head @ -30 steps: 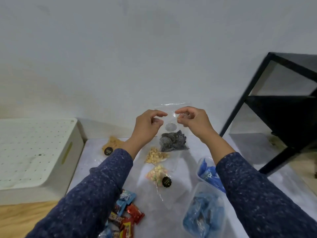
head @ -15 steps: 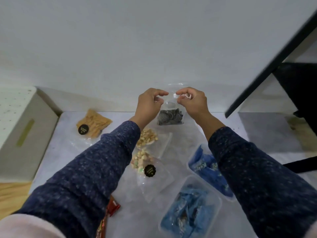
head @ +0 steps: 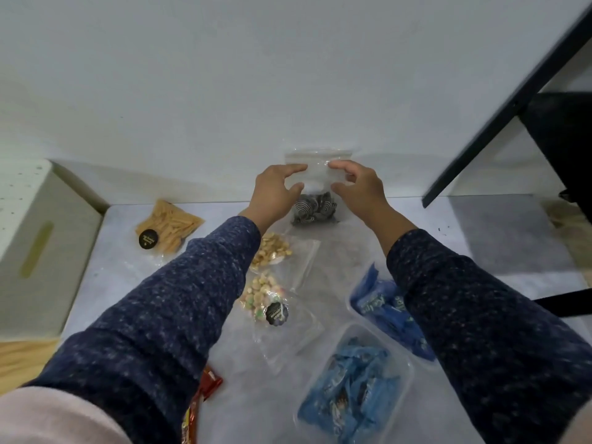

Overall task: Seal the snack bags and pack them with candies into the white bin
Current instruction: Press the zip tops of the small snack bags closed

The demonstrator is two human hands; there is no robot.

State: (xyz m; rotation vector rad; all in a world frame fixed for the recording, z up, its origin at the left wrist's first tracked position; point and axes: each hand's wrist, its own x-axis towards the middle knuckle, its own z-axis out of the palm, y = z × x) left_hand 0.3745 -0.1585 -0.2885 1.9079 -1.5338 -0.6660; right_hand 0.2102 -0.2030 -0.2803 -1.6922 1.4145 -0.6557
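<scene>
A clear zip bag (head: 315, 174) with dark striped snacks at its bottom stands upright at the table's far edge. My left hand (head: 275, 193) pinches its left side and my right hand (head: 358, 187) pinches its right side, just under the top strip. Nearer me lie a clear bag of pale nuts (head: 272, 249) and a clear bag of pastel bits (head: 266, 299) with a black sticker. A bag of tan sticks (head: 168, 230) lies to the left. The white bin (head: 41, 238) stands at the far left.
Two clear tubs of blue-wrapped candies (head: 355, 386) (head: 387, 310) sit at the right front. Red-wrapped candies (head: 201, 398) peek out under my left sleeve. A black frame (head: 499, 107) rises at the right, and a white wall backs the table.
The view tipped down and left across the frames. My fingers have shifted from the bag's top strip to a little lower on it, and the bag sits lower, near the table.
</scene>
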